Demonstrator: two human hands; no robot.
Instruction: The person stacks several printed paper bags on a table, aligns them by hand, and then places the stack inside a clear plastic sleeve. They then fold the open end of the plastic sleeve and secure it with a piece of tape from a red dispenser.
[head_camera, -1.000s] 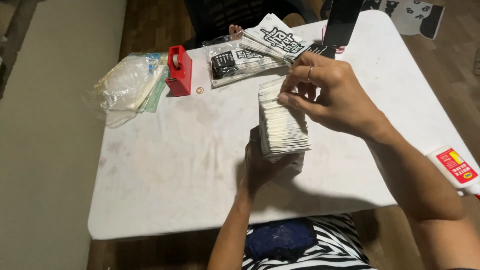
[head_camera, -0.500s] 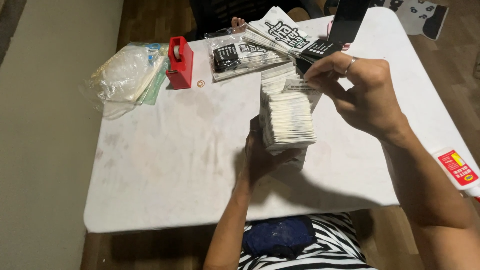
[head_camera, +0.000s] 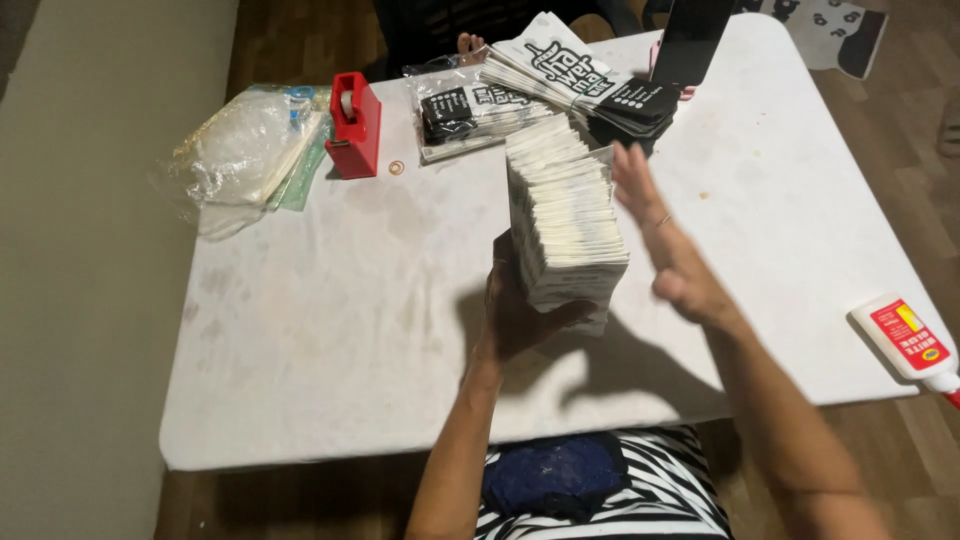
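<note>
From my remote station I read the scene as follows. The left hand cradles a thick stack of white paper packets from below and from its left side, fingers wrapped under the near end, so the stack stands on edge above the middle of the white table rather than lying on it; this grip appears chosen to keep the loose sheets squared and to stop them fanning apart. The right hand is open, fingers spread and held flat, just beside the right face of the stack; I cannot tell whether the palm touches the paper or stands slightly off it. The flat posture suits patting or aligning the edges and is not a pinch on any single sheet. At the far edge of the table lies a fanned bundle of black-and-white printed packets, with a second clear-wrapped bundle to its left, both set well apart from the held stack and within easy reach. A red tape dispenser stands on the far left, next to a heap of clear plastic bags. A white glue bottle with a red label lies at the near right edge, partly overhanging. A dark upright object stands at the far right of the table; its kind is not clear.
</note>
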